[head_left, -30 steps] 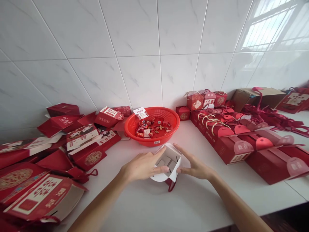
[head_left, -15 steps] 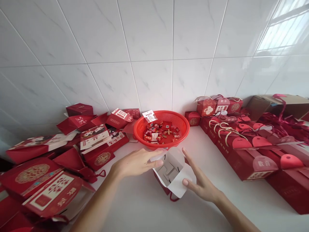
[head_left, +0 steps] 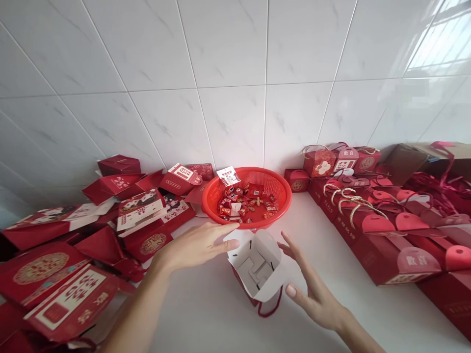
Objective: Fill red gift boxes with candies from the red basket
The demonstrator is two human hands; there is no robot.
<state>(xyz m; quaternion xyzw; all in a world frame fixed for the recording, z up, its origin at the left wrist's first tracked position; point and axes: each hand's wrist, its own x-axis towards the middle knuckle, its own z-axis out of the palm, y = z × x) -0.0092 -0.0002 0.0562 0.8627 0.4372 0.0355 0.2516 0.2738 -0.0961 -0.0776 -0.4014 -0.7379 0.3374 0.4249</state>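
Between my hands an opened gift box (head_left: 253,267) stands on the white table, its white inside facing up and a dark red cord handle (head_left: 271,308) hanging at the near side. My left hand (head_left: 200,245) is beside the box's left flap, fingers stretched out, thumb near or touching that flap. My right hand (head_left: 312,289) is spread open just right of the box, apart from it. Behind the box sits a red plastic basket (head_left: 281,198) with wrapped candies (head_left: 235,208) and a white printed card (head_left: 227,176) in it.
Many red gift boxes (head_left: 55,269) lie heaped at the left. Closed red boxes (head_left: 375,240) stand in rows at the right, some with rope handles. A cardboard box (head_left: 412,159) with dark red ribbon (head_left: 441,181) is behind them. A tiled wall (head_left: 231,122) rises at the back.
My right hand has come away from the box's right flap. My left hand has eased slightly left, with its fingers still extended. The view has shifted a little.
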